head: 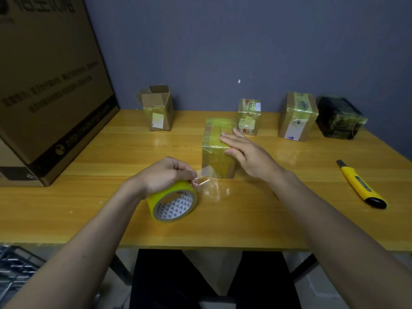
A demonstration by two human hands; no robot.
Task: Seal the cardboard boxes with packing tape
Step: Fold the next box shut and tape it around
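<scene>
A small cardboard box [214, 152] wrapped in yellowish tape stands in the middle of the wooden table [245, 219]. My right hand [247, 152] lies flat on its top right edge, fingers spread. My left hand [165, 175] grips a yellow roll of packing tape [171, 204] resting on the table in front of the box. Its thumb and fingers pinch a short clear tape end [206, 175] pulled off the roll toward the box. An open-topped cardboard box [159, 108] stands at the back left.
Three taped boxes stand along the back wall: a small one [248, 117], a taller one [297, 117] and a dark one [340, 118]. A yellow utility knife [360, 186] lies at the right. A very large cardboard box [49, 85] fills the table's left side.
</scene>
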